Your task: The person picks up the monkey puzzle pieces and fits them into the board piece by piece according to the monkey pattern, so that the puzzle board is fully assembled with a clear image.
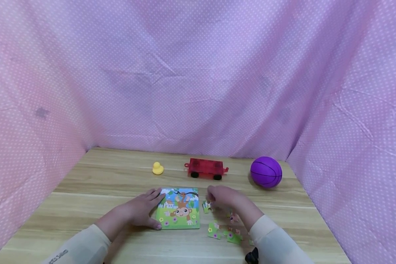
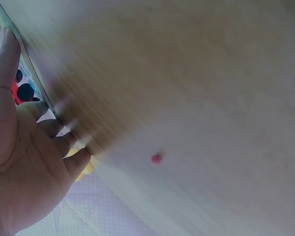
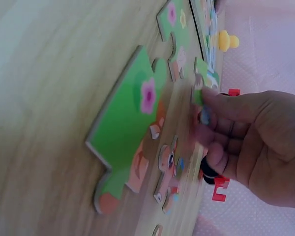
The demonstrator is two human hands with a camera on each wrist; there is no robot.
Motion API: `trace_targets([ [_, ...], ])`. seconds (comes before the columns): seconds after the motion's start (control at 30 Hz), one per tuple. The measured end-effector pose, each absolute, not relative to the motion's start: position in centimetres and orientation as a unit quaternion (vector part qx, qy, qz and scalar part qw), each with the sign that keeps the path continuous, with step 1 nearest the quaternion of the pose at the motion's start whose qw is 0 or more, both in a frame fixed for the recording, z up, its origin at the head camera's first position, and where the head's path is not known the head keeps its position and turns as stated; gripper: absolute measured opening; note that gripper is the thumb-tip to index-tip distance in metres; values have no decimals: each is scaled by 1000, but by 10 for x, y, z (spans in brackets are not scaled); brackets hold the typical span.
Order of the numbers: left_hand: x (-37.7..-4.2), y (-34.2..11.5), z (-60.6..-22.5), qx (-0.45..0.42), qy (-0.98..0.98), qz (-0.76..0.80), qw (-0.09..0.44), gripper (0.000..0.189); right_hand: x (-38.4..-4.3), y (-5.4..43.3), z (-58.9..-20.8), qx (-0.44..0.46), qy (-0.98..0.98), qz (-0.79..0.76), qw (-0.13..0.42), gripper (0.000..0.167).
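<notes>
The square puzzle board (image 1: 181, 212) lies on the surface (image 1: 171, 246) between the left hand (image 1: 140, 211) and the right hand (image 1: 222, 197), and it touches only the left. The loose pieces (image 1: 233, 238) are to the right of the board, so the right hand is the nearer one to them. The left hand is spread, with fingers and thumb against the board's left side. The right hand has its fingers curled together, and it seems to pinch a small piece (image 3: 205, 116), though the blur leaves some doubt.
</notes>
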State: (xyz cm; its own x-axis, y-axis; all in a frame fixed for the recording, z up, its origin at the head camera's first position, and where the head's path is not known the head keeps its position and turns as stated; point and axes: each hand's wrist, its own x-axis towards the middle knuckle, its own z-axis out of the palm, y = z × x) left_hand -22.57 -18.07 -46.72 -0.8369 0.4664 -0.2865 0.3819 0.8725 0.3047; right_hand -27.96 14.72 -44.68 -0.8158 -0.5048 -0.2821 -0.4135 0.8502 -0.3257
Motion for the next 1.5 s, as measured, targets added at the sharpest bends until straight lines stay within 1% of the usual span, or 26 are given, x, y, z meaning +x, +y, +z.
trace_targets([
  [0.17,-225,-181,-464,227,950,117,180,107,-287,144,-446,-279,929,-188,152,11],
  [0.3,-225,-180,-463,224,950,116,183,107,-289,138,-442,-300,920,-217,129,8],
  [0.37,-225,-180,-463,222,951,114,185,107,-288,134,-438,-303,916,-230,130,7],
  [0.53,-224,-180,-462,220,950,116,187,107,-284,114,-438,-309,896,-280,152,5],
  [0.67,-223,-180,-461,221,950,120,186,106,-279,92,-446,-316,893,-278,159,3],
  [0.8,-222,-180,-459,224,949,123,184,106,-273,71,-455,-302,898,-270,171,3],
  [1.07,-221,-180,-460,227,949,123,178,106,-268,43,-467,-296,907,-260,149,4],
  [1.13,-222,-180,-461,230,949,124,178,106,-267,40,-469,-293,912,-250,140,7],
  [1.23,-222,-180,-461,233,948,127,178,106,-265,37,-469,-290,922,-222,127,14],
  [1.37,-223,-180,-461,227,949,124,182,106,-261,37,-468,-312,932,-154,105,24],
  [1.5,-222,-181,-461,224,949,122,185,105,-259,36,-471,-334,933,-102,88,29],
])
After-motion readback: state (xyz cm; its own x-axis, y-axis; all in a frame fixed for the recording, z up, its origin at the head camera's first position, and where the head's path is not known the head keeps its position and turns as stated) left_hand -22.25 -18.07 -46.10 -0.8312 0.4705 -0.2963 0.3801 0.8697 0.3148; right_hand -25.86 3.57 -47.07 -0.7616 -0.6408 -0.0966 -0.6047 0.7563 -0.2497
